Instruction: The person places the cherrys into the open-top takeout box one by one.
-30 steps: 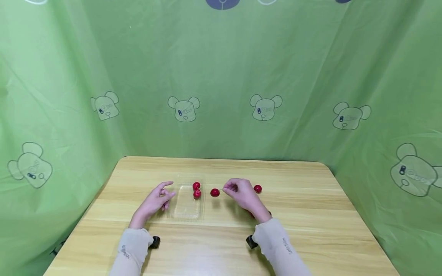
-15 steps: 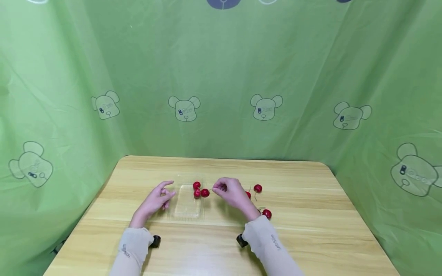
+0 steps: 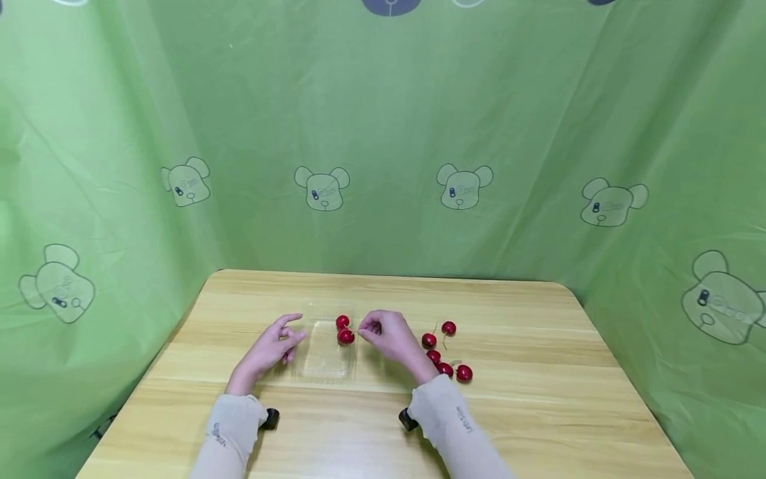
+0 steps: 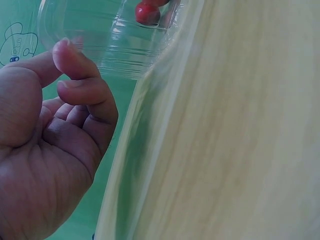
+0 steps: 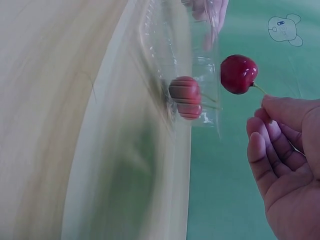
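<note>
A clear plastic box [image 3: 323, 367] sits on the wooden table. My right hand [image 3: 391, 338] pinches a dark red cherry [image 5: 239, 74] by its thin green stem, up by the box's right rim. Two other cherries [image 5: 186, 95] lie inside the box, seen through its wall in the right wrist view; in the head view the held cherry [image 3: 346, 337] partly covers one of them. My left hand [image 3: 270, 347] stays at the box's left side with loosely bent fingers and holds nothing. Whether its fingertips touch the rim, I cannot tell.
Several loose cherries [image 3: 463, 373] with stems lie on the table right of my right forearm. The wooden table [image 3: 538, 386] has rounded far corners. A green curtain [image 3: 383, 133] with bear-head prints hangs behind it and at both sides.
My right hand has carried the cherry leftward by its stem, from outside the box to over its right side. More loose cherries show behind the right arm. The left hand has stayed put.
</note>
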Motion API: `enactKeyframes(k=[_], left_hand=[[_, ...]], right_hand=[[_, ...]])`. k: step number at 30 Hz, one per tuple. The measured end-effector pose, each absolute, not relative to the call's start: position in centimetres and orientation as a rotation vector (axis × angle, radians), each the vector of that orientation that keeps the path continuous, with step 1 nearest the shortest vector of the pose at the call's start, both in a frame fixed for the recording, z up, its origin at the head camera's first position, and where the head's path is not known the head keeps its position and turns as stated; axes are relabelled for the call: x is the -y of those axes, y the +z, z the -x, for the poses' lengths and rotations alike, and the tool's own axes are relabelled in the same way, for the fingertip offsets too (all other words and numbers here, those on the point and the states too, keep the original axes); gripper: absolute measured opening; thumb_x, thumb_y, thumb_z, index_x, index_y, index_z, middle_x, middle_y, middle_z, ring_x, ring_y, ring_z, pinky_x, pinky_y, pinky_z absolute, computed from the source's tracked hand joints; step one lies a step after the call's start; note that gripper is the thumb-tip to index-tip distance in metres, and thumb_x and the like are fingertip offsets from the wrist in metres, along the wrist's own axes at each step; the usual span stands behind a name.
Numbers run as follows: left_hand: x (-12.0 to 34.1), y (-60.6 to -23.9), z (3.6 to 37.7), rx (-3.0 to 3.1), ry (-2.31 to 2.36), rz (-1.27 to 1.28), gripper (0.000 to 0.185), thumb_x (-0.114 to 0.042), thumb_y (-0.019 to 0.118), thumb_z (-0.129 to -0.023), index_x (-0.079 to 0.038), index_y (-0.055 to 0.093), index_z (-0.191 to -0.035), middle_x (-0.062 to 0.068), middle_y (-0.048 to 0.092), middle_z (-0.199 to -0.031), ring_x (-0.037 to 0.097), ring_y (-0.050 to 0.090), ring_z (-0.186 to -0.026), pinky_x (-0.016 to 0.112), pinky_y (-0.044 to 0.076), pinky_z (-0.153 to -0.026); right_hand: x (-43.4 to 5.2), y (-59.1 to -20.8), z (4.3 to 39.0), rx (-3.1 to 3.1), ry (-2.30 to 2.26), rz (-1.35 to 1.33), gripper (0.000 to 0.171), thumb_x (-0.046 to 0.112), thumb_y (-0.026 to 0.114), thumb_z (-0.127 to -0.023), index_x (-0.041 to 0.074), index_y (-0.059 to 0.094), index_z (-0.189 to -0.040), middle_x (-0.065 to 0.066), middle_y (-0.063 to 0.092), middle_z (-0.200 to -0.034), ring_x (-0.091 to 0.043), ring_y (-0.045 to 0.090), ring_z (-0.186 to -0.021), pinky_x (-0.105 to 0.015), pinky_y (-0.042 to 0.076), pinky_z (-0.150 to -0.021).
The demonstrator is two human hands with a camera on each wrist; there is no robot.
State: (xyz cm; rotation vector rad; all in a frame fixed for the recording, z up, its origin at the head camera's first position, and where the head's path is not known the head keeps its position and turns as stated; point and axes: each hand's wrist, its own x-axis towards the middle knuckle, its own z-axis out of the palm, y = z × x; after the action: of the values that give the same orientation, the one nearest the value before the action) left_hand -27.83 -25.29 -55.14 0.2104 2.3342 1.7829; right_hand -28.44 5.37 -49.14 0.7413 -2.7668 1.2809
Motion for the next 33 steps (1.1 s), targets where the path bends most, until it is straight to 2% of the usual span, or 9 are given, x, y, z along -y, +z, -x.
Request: enactKeyframes(k=[15,24,33], left_hand=[[25.2,-55.3,27.7,-2.336,1.777,-0.195,0.067,-0.023,0.067,-0.102,-0.006,0.033,-0.158,0.009,0.060,-0.085,0.013,0.055,-0.060,0.023,0.049,-0.053],[25.2,-55.3,27.6,-2.327,1.784,-0.193,0.070,-0.024,0.067,-0.102,-0.005,0.032,-0.159,0.009,0.060,-0.086,0.013,0.055,-0.060,0.023,0.049,-0.053],[25.2,-55.0,27.8,-2.342,1.772,-0.193,0.068,-0.025,0.066,-0.102,-0.006,0.033,-0.159,0.008,0.060,-0.086,0.013,0.055,-0.060,0.023,0.049,-0.053]], right_hand=[[-4.1,-50.0,28.4,2.796,1.276,-0.734,0.004,0.010,0.074,-0.095,0.008,0.075,-0.097,0.002,0.069,-0.086,-0.008,0.061,-0.077,-0.020,0.055,-0.072],[-3.7,-50.8,28.6,2.793,1.241,-0.685,0.006,0.015,0.075,-0.095,0.009,0.074,-0.092,0.004,0.066,-0.083,-0.007,0.058,-0.075,-0.019,0.053,-0.068],[-3.2,-51.0,28.9,2.760,1.209,-0.681,0.004,0.012,0.077,-0.093,0.012,0.074,-0.090,0.004,0.064,-0.084,-0.007,0.056,-0.074,-0.019,0.052,-0.067]])
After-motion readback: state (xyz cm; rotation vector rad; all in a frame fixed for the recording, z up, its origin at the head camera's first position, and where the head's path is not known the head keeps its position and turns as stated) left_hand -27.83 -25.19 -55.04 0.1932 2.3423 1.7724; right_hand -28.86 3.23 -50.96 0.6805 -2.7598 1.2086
